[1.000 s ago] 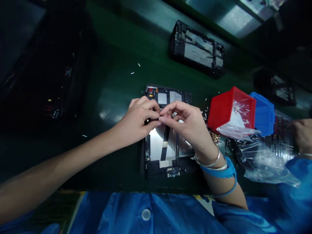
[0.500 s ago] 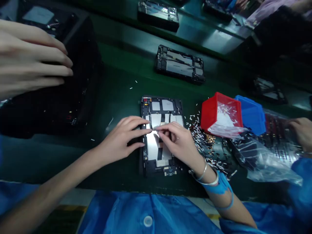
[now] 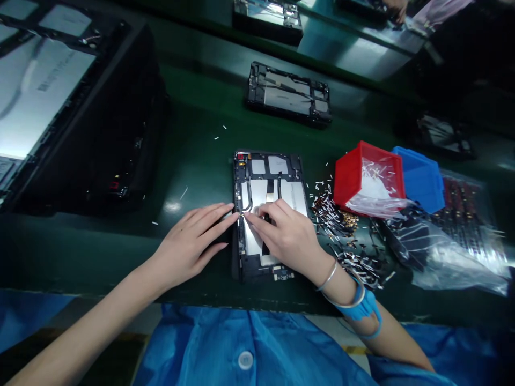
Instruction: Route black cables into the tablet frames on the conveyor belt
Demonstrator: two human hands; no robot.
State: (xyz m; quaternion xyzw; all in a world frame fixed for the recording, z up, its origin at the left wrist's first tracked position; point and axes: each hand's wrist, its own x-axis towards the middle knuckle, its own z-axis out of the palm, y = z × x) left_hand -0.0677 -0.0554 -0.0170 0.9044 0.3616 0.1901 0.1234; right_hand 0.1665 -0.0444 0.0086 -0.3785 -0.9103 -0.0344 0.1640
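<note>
An opened tablet lies flat in front of me, with its silver battery area and black inner frame exposed. A thin black cable curves down near its left side. My right hand reaches over the tablet, thumb and index finger pinched at the cable's lower end by the left edge; the exact tip is covered by the fingers. My left hand rests at that same edge, fingers stretched out, with the index fingertip touching the frame beside the cable end. It holds nothing.
Right of the tablet stand a red bin and a blue bin, with loose small parts and a plastic bag. A stack of tablets rises at left. Another opened tablet lies behind.
My right hand has moved left with the cable end to the tablet's left edge. My left hand has drawn back slightly left. Other people's hands at far left and right have left view.
</note>
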